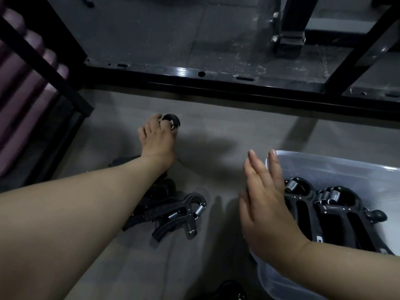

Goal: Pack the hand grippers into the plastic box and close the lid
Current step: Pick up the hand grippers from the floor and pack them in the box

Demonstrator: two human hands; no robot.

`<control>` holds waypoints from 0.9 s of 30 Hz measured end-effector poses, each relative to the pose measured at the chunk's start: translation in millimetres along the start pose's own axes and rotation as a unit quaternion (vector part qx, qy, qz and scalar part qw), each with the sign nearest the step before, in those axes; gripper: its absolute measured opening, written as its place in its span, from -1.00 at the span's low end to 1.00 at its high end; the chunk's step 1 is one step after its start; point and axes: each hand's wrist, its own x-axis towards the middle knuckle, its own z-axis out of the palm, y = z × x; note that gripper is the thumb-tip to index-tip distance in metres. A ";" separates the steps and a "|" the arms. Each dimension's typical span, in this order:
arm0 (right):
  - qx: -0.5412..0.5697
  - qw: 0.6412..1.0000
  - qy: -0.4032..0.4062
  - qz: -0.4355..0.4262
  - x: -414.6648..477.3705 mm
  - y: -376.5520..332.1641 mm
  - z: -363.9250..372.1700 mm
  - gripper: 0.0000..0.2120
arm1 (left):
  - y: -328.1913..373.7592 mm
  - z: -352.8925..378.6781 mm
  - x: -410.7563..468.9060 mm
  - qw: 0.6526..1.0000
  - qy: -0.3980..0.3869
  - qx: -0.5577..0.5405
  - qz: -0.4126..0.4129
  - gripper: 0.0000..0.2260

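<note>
The left hand (pixel 157 139) is stretched far out over the grey floor (pixel 227 135), its fingers curled round the top of a black spring-loaded hand gripper (pixel 172 121), seemingly by its rounded end only. With a hold that shallow, at full reach, the tool could swing or slip on the way back and drop. The right hand (pixel 266 204) holds nothing: its fingers are straight and together, lying flat against the left wall of the translucent plastic box (pixel 324 158), likely steadying it. If that hand lets go, a gripper dropped in carelessly could nudge the light box along the floor. Several black grippers already packed (pixel 337 213) lie side by side inside; another laid crookedly on top might stand proud and stop the lid seating. More loose black grippers (pixel 179 215) lie under the left forearm, where it could snag them. No lid is in view.
</note>
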 end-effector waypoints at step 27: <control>0.087 0.992 -0.055 0.071 -75.9 -19.5 -69.8 -0.44 | 91.6 -144.5 -78.4 0.598 -0.191 -0.736 -0.251 -0.74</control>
